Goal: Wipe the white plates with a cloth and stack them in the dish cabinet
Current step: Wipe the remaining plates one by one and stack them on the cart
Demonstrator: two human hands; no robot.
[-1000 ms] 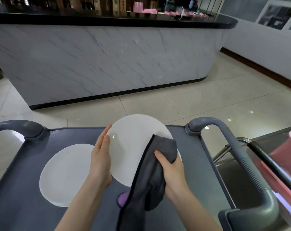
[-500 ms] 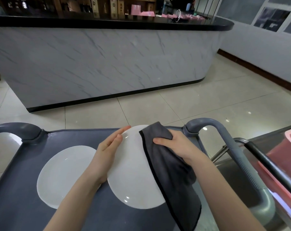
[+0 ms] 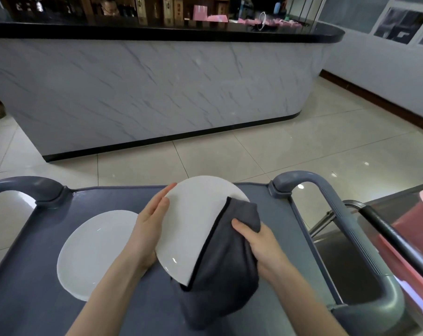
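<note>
One plate (image 3: 191,221) between left fingers (image 3: 160,202), right-held cloth (image 3: 226,263).

Grey cart (image 3: 33,301) bearing white plate (image 3: 94,253)

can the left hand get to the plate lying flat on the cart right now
Probably yes for reach: the flat plate lies bare just beside the left hand, nothing between. But that hand is propping the tilted plate, so it must let go first.
</note>
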